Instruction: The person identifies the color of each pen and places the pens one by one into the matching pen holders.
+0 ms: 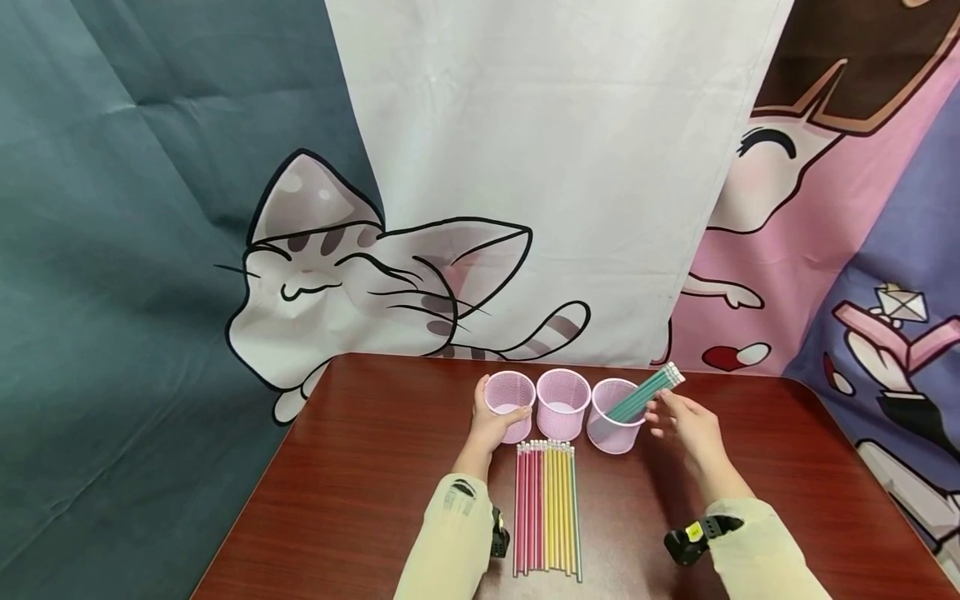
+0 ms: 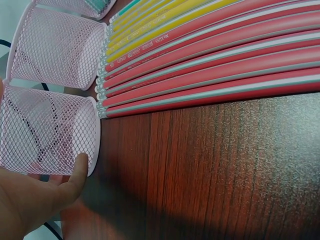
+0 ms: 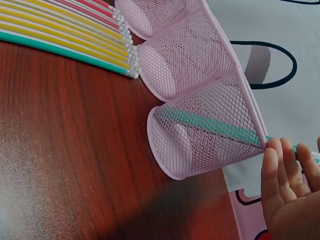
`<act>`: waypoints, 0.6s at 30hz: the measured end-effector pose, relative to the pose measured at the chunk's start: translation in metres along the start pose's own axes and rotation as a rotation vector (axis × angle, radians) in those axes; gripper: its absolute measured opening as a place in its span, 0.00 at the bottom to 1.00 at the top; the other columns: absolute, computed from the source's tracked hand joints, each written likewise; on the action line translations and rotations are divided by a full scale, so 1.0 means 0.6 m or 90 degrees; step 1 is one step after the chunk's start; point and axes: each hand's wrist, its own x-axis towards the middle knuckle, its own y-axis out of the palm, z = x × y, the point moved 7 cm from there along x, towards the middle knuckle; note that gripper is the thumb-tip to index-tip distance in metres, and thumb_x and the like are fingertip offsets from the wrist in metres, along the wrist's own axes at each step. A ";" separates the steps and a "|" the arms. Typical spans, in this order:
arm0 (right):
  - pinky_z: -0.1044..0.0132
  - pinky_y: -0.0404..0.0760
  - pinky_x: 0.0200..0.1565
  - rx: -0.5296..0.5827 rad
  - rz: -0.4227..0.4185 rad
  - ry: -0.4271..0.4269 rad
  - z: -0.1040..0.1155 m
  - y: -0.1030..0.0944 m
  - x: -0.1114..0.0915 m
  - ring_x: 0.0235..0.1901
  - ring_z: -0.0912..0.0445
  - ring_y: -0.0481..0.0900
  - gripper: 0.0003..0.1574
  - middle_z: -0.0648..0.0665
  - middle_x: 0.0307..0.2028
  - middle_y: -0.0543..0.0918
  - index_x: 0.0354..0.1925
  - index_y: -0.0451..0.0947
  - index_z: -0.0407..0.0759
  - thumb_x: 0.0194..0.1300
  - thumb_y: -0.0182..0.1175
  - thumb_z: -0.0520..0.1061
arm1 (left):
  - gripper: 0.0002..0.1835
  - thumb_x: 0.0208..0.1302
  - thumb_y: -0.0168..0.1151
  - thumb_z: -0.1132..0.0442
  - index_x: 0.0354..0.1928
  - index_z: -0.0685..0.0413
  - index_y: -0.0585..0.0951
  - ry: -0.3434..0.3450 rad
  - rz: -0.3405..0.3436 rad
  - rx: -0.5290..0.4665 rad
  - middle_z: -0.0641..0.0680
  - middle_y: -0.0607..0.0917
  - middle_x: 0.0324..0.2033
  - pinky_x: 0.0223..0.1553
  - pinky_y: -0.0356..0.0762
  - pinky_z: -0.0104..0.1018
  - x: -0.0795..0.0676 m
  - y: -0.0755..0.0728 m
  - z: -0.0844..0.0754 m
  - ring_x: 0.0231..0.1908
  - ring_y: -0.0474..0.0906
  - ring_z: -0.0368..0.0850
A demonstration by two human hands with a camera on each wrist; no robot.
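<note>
Three pink mesh pencil cups stand side by side at the back of the table. My left hand (image 1: 486,427) grips the left cup (image 1: 517,431), with the thumb across its front and fingers around its left side. A bundle of green pencils (image 1: 640,397) leans in the right cup (image 1: 611,437), white eraser ends up and sticking out over the rim to the right. At those upper ends is my right hand (image 1: 692,427), its fingers fairly straight beside the rim in the right wrist view. Between the hands is the middle cup (image 1: 561,425).
In front of the cups, red pencils (image 1: 528,508), yellow pencils (image 1: 557,508) and one green pencil (image 1: 577,521) lie in a row, erasers toward the cups. The brown wooden table (image 1: 337,483) ends just behind the cups at a printed cartoon curtain (image 1: 570,183).
</note>
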 end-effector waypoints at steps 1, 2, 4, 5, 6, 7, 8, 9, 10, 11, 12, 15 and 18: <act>0.67 0.81 0.31 -0.010 0.000 -0.003 0.002 0.002 -0.002 0.27 0.62 0.82 0.20 0.53 0.26 0.83 0.47 0.72 0.35 0.68 0.52 0.50 | 0.52 0.37 0.76 0.69 0.66 0.48 0.58 -0.001 0.000 0.000 0.64 0.64 0.61 0.59 0.56 0.55 0.000 0.000 0.000 0.59 0.60 0.60; 0.67 0.81 0.29 -0.023 -0.005 -0.007 0.003 0.004 -0.004 0.26 0.62 0.81 0.19 0.53 0.25 0.83 0.46 0.72 0.35 0.68 0.52 0.49 | 0.52 0.37 0.76 0.69 0.66 0.48 0.58 -0.003 0.000 0.001 0.63 0.64 0.61 0.59 0.56 0.55 0.000 0.000 0.001 0.59 0.60 0.60; 0.68 0.79 0.26 -0.070 -0.014 -0.025 0.007 0.008 -0.010 0.23 0.63 0.80 0.17 0.53 0.23 0.81 0.42 0.73 0.35 0.67 0.53 0.49 | 0.53 0.37 0.76 0.69 0.67 0.48 0.58 -0.004 0.001 0.009 0.63 0.64 0.61 0.59 0.56 0.55 0.001 0.000 0.002 0.59 0.60 0.60; 0.69 0.78 0.24 -0.098 -0.014 -0.037 0.008 0.012 -0.014 0.21 0.62 0.79 0.16 0.53 0.21 0.80 0.40 0.74 0.35 0.67 0.54 0.49 | 0.53 0.37 0.76 0.69 0.67 0.48 0.58 -0.007 0.001 0.010 0.63 0.64 0.61 0.59 0.56 0.55 0.001 0.000 0.002 0.59 0.60 0.60; 0.69 0.77 0.23 -0.128 -0.008 -0.050 0.009 0.017 -0.018 0.20 0.61 0.77 0.16 0.51 0.20 0.79 0.38 0.75 0.35 0.66 0.55 0.49 | 0.53 0.37 0.77 0.69 0.67 0.48 0.57 -0.009 0.002 0.012 0.63 0.64 0.61 0.59 0.56 0.55 0.001 0.000 0.003 0.59 0.60 0.60; 0.68 0.76 0.22 -0.164 0.004 -0.063 0.009 0.025 -0.022 0.19 0.60 0.77 0.16 0.50 0.20 0.78 0.36 0.76 0.35 0.66 0.56 0.48 | 0.53 0.37 0.77 0.69 0.67 0.47 0.58 -0.011 0.002 0.014 0.62 0.64 0.61 0.59 0.56 0.54 0.002 0.001 0.004 0.59 0.61 0.59; 0.68 0.75 0.20 -0.198 0.024 -0.075 0.006 0.034 -0.027 0.18 0.59 0.76 0.16 0.49 0.19 0.77 0.35 0.76 0.33 0.65 0.57 0.48 | 0.53 0.37 0.77 0.68 0.67 0.47 0.57 -0.012 0.003 0.015 0.62 0.64 0.61 0.59 0.56 0.54 0.002 0.001 0.004 0.59 0.60 0.59; 0.66 0.74 0.19 -0.235 0.052 -0.092 0.004 0.044 -0.031 0.17 0.58 0.75 0.17 0.48 0.18 0.76 0.35 0.76 0.32 0.64 0.58 0.47 | 0.53 0.37 0.77 0.68 0.67 0.46 0.57 -0.013 0.004 0.015 0.62 0.64 0.61 0.59 0.56 0.54 0.003 0.002 0.004 0.59 0.61 0.58; 0.65 0.74 0.18 -0.266 0.085 -0.102 -0.002 0.056 -0.036 0.17 0.56 0.75 0.17 0.47 0.18 0.76 0.35 0.77 0.30 0.64 0.58 0.46 | 0.53 0.37 0.77 0.68 0.67 0.46 0.57 -0.013 0.004 0.015 0.62 0.64 0.61 0.59 0.56 0.54 0.003 0.002 0.004 0.59 0.61 0.58; 0.64 0.74 0.18 -0.295 0.123 -0.113 -0.010 0.068 -0.040 0.16 0.55 0.75 0.16 0.45 0.18 0.76 0.35 0.77 0.29 0.63 0.59 0.45 | 0.53 0.37 0.77 0.68 0.67 0.46 0.57 -0.014 0.004 0.014 0.61 0.64 0.61 0.59 0.56 0.53 0.002 0.001 0.003 0.59 0.61 0.58; 0.64 0.74 0.18 -0.322 0.159 -0.125 -0.018 0.080 -0.044 0.16 0.54 0.75 0.17 0.44 0.18 0.77 0.35 0.77 0.28 0.62 0.59 0.44 | 0.53 0.37 0.77 0.68 0.67 0.46 0.57 -0.012 0.004 0.015 0.62 0.64 0.61 0.59 0.56 0.53 0.002 0.001 0.003 0.59 0.61 0.58; 0.64 0.73 0.16 -0.388 0.232 -0.140 -0.050 0.107 -0.053 0.16 0.54 0.74 0.14 0.44 0.17 0.77 0.32 0.77 0.30 0.60 0.61 0.43 | 0.52 0.37 0.76 0.68 0.67 0.46 0.57 -0.008 0.005 0.011 0.62 0.64 0.61 0.59 0.56 0.54 0.001 0.001 0.000 0.59 0.61 0.58; 0.66 0.71 0.16 -0.442 0.244 -0.149 -0.081 0.122 -0.058 0.16 0.56 0.73 0.11 0.45 0.16 0.75 0.27 0.77 0.37 0.58 0.63 0.44 | 0.52 0.38 0.76 0.68 0.67 0.46 0.58 -0.009 0.004 0.006 0.62 0.64 0.61 0.59 0.56 0.54 0.000 -0.001 -0.001 0.59 0.60 0.59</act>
